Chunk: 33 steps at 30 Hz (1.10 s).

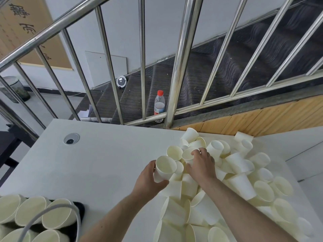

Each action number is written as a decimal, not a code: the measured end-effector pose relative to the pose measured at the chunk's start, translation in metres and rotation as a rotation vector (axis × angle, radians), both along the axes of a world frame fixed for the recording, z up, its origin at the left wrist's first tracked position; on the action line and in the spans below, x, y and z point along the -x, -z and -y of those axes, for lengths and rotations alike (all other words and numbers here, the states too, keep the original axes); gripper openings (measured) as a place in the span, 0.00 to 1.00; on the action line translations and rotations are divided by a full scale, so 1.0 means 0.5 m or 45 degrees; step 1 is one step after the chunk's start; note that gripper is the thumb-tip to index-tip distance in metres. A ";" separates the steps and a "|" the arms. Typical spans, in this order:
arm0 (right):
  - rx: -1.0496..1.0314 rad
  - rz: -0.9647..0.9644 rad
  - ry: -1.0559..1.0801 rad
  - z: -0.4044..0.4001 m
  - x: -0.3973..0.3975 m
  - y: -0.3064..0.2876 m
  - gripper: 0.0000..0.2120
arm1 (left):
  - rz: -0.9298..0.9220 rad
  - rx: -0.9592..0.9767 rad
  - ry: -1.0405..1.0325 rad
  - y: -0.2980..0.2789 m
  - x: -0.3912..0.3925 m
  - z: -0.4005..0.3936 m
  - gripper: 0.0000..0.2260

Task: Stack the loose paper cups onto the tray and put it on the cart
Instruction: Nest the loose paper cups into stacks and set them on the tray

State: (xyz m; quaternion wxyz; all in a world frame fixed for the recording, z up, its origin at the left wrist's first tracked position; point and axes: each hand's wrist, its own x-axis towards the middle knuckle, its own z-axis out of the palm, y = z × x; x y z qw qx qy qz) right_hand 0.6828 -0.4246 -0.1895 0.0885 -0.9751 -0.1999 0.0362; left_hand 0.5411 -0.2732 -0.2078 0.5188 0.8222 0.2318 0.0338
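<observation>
Left-hand (148, 179) cup (163, 169) upright, mouth up

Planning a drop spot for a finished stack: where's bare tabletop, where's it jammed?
Bare: the wide table stretch between the grommet hole, the tray of cups and the left hand. Crowded: the loose cup pile covers the right side, where the right hand digs; the tray corner is full.
</observation>
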 end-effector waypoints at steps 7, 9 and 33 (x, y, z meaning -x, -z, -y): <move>-0.219 -0.021 -0.022 0.009 0.021 -0.034 0.35 | 0.017 0.019 -0.015 -0.006 0.001 0.003 0.28; -0.258 -0.063 -0.052 0.011 0.031 -0.042 0.39 | 0.036 -0.004 -0.020 -0.011 0.000 0.005 0.32; -0.313 -0.199 -0.326 0.059 0.314 -0.108 0.35 | 0.129 -0.033 -0.174 -0.058 0.255 0.041 0.26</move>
